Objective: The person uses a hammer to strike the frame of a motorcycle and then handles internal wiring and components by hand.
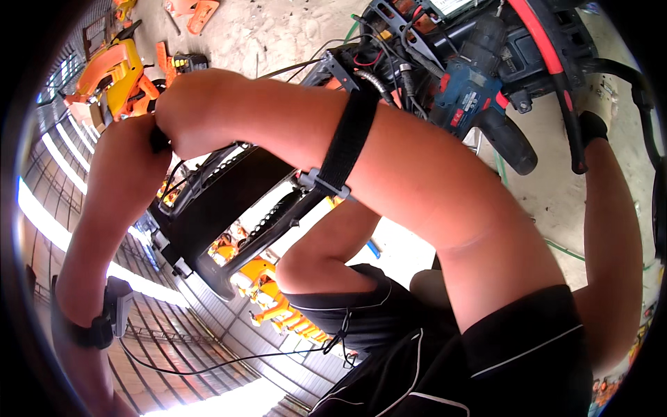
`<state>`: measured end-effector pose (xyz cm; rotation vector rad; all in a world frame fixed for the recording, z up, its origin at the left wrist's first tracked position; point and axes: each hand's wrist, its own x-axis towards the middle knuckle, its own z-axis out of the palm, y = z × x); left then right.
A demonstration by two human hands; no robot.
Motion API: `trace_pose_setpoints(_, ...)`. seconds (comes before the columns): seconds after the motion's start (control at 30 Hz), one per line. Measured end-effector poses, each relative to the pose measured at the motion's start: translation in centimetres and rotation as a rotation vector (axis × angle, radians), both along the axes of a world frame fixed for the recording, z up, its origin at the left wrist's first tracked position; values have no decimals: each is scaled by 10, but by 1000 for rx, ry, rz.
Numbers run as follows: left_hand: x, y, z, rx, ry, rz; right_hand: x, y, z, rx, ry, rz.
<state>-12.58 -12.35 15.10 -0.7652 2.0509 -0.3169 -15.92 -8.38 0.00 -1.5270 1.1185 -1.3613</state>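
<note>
My right arm crosses the view toward the upper left, where my right hand point(191, 111) is closed. My left hand point(135, 142) comes up from the lower left and meets it, also closed. Between them shows a small dark piece point(160, 136); the hands cover most of it, and I cannot make out what it is. Just beneath the hands is a black frame point(215, 201) with bars and a coil spring. A blue and black cordless drill point(469, 97) lies to the right on black machinery, beside a red and black bar-like tool point(542, 38).
Wires and cable connectors point(403, 76) crowd the machinery at the top. Orange and yellow machines point(114, 73) stand at the upper left. A thin cable point(229, 366) runs from the device point(118, 306) on my left forearm. My bare legs point(309, 260) are near the machinery.
</note>
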Motion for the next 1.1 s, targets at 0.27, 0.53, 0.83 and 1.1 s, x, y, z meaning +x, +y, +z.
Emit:
trace_pose_setpoints(0.27,-24,-11,-9,63,-72,-143,-27,-13,-16,-121,13,71)
trace_pose_setpoints(0.53,49,-32,19,207,283,-96,7,-38,-10,-94,23,55)
trace_pose_setpoints(0.83,156,48,-3,155,1097,389,-14,38,40,90,358,-88)
trace_pose_setpoints(1.1,95,35,-58,453,2050,831,-34,51,115,169,-158,-143)
